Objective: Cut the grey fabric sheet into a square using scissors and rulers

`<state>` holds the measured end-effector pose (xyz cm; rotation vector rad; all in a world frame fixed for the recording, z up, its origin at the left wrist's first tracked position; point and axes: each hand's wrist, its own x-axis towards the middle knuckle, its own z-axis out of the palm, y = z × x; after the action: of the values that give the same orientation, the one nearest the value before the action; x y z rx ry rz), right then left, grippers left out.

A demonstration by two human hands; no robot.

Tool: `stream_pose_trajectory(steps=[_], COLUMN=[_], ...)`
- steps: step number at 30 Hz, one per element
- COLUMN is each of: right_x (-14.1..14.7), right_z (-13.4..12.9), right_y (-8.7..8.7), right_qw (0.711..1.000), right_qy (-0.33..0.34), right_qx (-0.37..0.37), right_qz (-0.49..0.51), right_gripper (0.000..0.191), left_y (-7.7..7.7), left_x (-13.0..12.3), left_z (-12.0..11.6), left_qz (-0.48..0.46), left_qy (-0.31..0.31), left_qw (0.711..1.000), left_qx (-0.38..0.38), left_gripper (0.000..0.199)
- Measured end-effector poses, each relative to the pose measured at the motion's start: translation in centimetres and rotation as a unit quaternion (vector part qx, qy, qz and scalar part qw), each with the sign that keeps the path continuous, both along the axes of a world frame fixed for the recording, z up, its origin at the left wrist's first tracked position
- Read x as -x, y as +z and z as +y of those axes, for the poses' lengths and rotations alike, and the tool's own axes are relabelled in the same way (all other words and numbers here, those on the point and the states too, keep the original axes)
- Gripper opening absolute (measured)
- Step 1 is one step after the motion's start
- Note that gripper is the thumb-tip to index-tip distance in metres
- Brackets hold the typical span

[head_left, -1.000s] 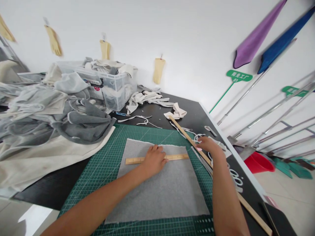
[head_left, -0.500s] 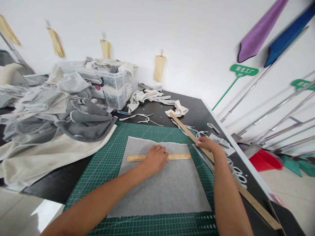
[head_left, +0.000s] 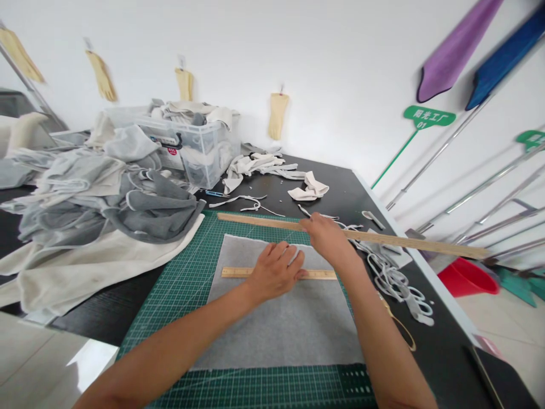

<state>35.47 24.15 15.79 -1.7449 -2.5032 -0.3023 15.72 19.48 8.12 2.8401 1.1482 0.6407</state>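
Observation:
My right hand (head_left: 327, 237) grips a long wooden ruler (head_left: 409, 243) near its middle. The ruler spans from above the cutting mat's far edge out past the right side of the table. With fingers bent and slightly spread, my left hand (head_left: 279, 267) presses on a short wooden ruler (head_left: 236, 272), hiding its middle. That short ruler lies crosswise on a rectangular piece of grey cloth (head_left: 276, 335). Beneath the cloth is a green gridded cutting mat (head_left: 157, 312).
To the left rises a pile of grey and cream cloth (head_left: 85, 182) beside a clear plastic box (head_left: 204, 153) full of fabric. White-handled scissors (head_left: 419, 304), gold-coloured scissors (head_left: 402, 324) and pale strips (head_left: 387, 278) lie right. A red bucket (head_left: 466, 278) stands beyond the table.
My right hand has moved left, swinging the long ruler from a steep slant along the right side to nearly crosswise. The left hand stays on the short ruler, its fingers more spread.

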Motion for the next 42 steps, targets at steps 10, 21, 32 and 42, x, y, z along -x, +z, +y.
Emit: stream_pose_trajectory(steps=[10,21,32,42], right_x=[3.2,3.4,-0.1,-2.2], right_z=[1.8,3.3,2.5,1.3], right_y=[-5.6,-8.5,-3.4,-1.8], right_qw=[0.943,0.926,0.943,0.938], right_qy=[0.213,0.213,0.121,0.010], right_qx=[0.145,0.195,0.146,0.332], right_qz=[0.211,0.245,0.274,0.096], right_gripper=[0.035,0.025,0.034,0.020], left_y=[0.7,-1.8,-2.0,-1.5], left_x=[1.1,3.2,3.3,3.4], left_z=[2.0,5.5,5.7,5.2], left_qz=[-0.027,-0.040,0.049,0.069], left_qy=[0.108,0.068,0.035,0.047], left_qw=[0.994,0.984,0.991,0.993], left_qx=[0.015,0.160,0.123,0.079], left_gripper=[0.065,0.053,0.020,0.024])
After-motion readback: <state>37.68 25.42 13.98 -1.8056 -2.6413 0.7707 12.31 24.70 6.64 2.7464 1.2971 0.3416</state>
